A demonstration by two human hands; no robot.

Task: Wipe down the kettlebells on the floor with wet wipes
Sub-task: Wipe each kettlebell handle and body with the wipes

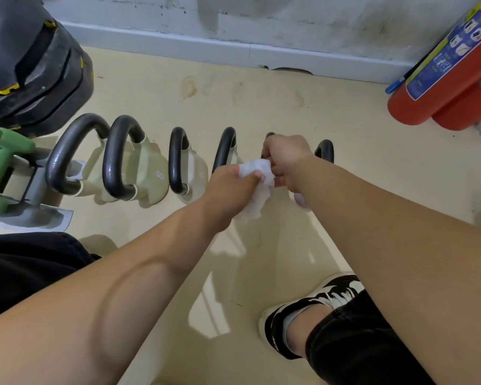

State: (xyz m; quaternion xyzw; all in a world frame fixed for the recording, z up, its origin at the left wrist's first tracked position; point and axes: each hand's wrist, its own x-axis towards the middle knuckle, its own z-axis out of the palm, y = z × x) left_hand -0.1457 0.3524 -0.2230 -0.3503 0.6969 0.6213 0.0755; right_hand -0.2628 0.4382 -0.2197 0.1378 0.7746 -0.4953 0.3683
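Several cream kettlebells with black handles stand in a row on the beige floor; one marked 8 (pixel 150 176) is left of centre. My left hand (pixel 231 187) pinches a crumpled white wet wipe (pixel 254 187), which hangs below my fingers. My right hand (pixel 285 159) also grips the wipe's upper edge, right over a kettlebell handle (pixel 268 134) that my hands mostly hide. Another black handle (pixel 325 151) shows just beyond my right wrist, with a pale lilac body (pixel 300 200) peeking under my right forearm.
Black weight plates (pixel 34 68) are stacked at the far left beside a green dumbbell (pixel 0 168) on a grey rack. Two red fire extinguishers (pixel 439 87) stand at the right wall. My shoe (pixel 311 307) rests on the floor below.
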